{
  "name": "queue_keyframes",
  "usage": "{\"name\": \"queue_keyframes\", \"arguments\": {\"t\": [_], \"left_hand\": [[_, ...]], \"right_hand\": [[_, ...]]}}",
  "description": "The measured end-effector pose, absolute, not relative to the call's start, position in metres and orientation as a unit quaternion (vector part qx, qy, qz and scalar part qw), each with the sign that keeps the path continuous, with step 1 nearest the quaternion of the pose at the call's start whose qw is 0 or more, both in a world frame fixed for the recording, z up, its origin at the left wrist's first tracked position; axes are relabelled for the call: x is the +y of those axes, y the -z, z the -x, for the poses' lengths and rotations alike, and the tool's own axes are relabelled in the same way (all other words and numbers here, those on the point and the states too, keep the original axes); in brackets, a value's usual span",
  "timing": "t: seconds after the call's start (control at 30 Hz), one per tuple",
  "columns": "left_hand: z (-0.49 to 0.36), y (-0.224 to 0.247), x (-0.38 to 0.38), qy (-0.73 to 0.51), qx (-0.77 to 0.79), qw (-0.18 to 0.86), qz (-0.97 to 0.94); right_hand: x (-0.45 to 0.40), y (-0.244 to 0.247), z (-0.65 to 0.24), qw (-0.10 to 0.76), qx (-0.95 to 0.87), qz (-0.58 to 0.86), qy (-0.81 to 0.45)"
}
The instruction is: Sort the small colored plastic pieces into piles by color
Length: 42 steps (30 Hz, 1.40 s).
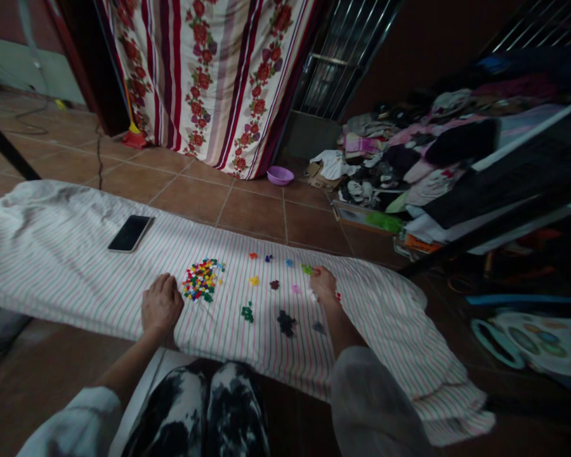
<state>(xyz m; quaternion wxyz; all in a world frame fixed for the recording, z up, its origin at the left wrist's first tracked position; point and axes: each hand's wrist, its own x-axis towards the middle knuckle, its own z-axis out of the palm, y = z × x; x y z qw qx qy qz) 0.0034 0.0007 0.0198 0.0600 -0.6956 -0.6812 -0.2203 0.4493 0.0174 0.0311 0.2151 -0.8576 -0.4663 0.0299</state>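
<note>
My left hand lies palm down on the striped cloth, fingers loosely bent but empty, just left of a mixed pile of small coloured pieces. My right hand pinches at a small light-green piece in the far row. Its fingertips partly hide what they hold. Between the hands lie little groups sorted by colour: orange, dark blue, light blue, yellow, maroon, pink, green, black and grey. White and red pieces show beside my right wrist.
A striped cloth covers the low, bench-like surface. A phone rests on it at the left. Beyond are a floral curtain, a purple basin and a red broom. Heaped clothes fill the right side.
</note>
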Motion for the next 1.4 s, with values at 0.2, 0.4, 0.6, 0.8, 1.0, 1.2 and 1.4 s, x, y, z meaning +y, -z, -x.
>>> {"name": "queue_keyframes", "arguments": {"t": [0.2, 0.4, 0.6, 0.8, 1.0, 1.2, 1.4], "left_hand": [[-0.003, -0.021, 0.001, 0.223, -0.682, 0.051, 0.695], [-0.005, -0.025, 0.000, 0.225, -0.688, 0.034, 0.689], [-0.005, -0.024, 0.000, 0.234, -0.683, 0.036, 0.691], [-0.004, -0.020, 0.002, 0.243, -0.682, 0.037, 0.689], [-0.005, -0.019, 0.001, 0.246, -0.684, 0.039, 0.686], [-0.005, -0.017, 0.002, 0.247, -0.683, 0.041, 0.686], [-0.004, -0.019, 0.001, 0.242, -0.682, 0.039, 0.689]], "right_hand": [[0.020, -0.045, -0.436, 0.208, -0.463, 0.861, 0.000], [0.034, -0.055, -0.375, 0.269, -0.582, 0.767, -0.009], [0.052, -0.043, -0.295, 0.270, -0.725, 0.626, -0.103], [0.072, -0.037, -0.246, 0.193, -0.773, 0.588, -0.141], [0.084, -0.038, -0.226, 0.118, -0.755, 0.628, -0.146], [0.083, -0.039, -0.222, 0.099, -0.739, 0.650, -0.149], [0.082, -0.040, -0.222, 0.143, -0.729, 0.653, -0.148]]}}
